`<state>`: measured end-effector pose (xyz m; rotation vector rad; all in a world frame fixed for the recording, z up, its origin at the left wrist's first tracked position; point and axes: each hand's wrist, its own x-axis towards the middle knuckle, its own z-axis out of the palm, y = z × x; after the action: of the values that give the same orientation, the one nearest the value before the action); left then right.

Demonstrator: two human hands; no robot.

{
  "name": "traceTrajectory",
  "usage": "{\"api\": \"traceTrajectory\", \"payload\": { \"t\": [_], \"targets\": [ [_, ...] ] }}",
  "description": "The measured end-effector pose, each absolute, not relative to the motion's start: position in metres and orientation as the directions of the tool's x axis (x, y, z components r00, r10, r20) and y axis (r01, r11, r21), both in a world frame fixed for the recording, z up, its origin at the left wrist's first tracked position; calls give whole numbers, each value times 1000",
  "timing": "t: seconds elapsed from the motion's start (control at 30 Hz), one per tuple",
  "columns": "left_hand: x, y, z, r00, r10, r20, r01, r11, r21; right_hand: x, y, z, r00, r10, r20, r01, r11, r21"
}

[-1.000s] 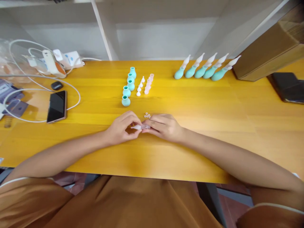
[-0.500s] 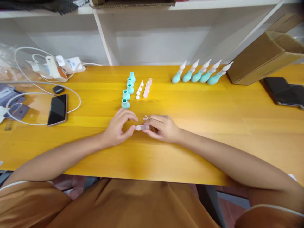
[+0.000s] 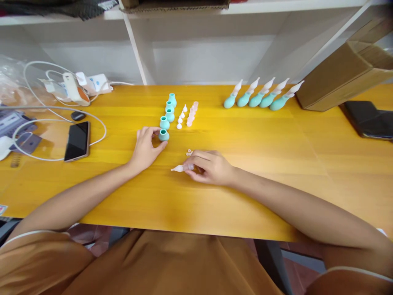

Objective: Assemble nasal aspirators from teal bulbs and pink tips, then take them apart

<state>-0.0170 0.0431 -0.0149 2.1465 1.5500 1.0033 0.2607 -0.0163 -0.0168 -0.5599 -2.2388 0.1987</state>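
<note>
Five finished aspirators point(image 3: 264, 95) lie in a row near the table's point(image 3: 276, 164) far edge, toward the right. Four teal bulbs point(image 3: 167, 116) remain mid-table beside loose white tips point(image 3: 181, 116) and pink tubes point(image 3: 190, 112), so by my judgement roughly half is left. The left hand point(image 3: 147, 147) has its fingers closed around the nearest bulb point(image 3: 163, 135); the right hand point(image 3: 208, 167) pinches a joined tip piece point(image 3: 181, 167) near the table's middle.

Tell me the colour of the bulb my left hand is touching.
Teal bulb at the left hand, in the head view.

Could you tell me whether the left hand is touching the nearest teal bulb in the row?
Touching. The head view shows the left hand with thumb and fingers closed around the nearest teal bulb, no gap visible.
</note>
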Motion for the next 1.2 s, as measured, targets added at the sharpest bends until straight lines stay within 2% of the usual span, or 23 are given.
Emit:
{"api": "traceTrajectory", "payload": {
  "t": [0.07, 0.13, 0.27, 0.37, 0.47, 0.6, 0.8, 0.93, 1.1, 1.2],
  "targets": [
    [-17, 43, -14, 147, 924, 352, 622, -363, 693, 261, -16, -18, -575, 457, 679, 336, 888, -313],
    [-16, 41, -14, 164, 917, 363, 447, -397, 802, 261, -16, -18, -568, 467, 678, 354, 882, -311],
    [-8, 29, -12, 411, 812, 415, 54, -476, 878, 262, -15, -19, -557, 496, 666, 400, 863, -308],
    [-4, 18, -10, 587, 741, 326, -44, -373, 927, 263, -14, -21, -565, 476, 674, 403, 872, -279],
    [-4, 15, -8, 630, 732, 258, -108, -247, 963, 263, -13, -21, -556, 484, 676, 416, 866, -277],
    [-7, 22, -8, 676, 701, 225, -137, -181, 974, 265, -12, -21, -523, 543, 657, 418, 835, -357],
    [-4, 19, -2, 760, 623, 182, -29, -248, 968, 266, -12, -22, -516, 552, 655, 400, 832, -385],
    [-3, 16, 2, 756, 631, 173, 36, -304, 952, 265, -12, -22, -522, 553, 649, 411, 830, -377],
    [-3, 17, -1, 737, 653, 175, 14, -273, 962, 265, -16, -22, -496, 641, 587, 479, 765, -431],
    [-2, 17, -2, 725, 666, 176, 6, -262, 965, 265, -19, -22, -477, 638, 605, 493, 764, -416]
  ]
}}
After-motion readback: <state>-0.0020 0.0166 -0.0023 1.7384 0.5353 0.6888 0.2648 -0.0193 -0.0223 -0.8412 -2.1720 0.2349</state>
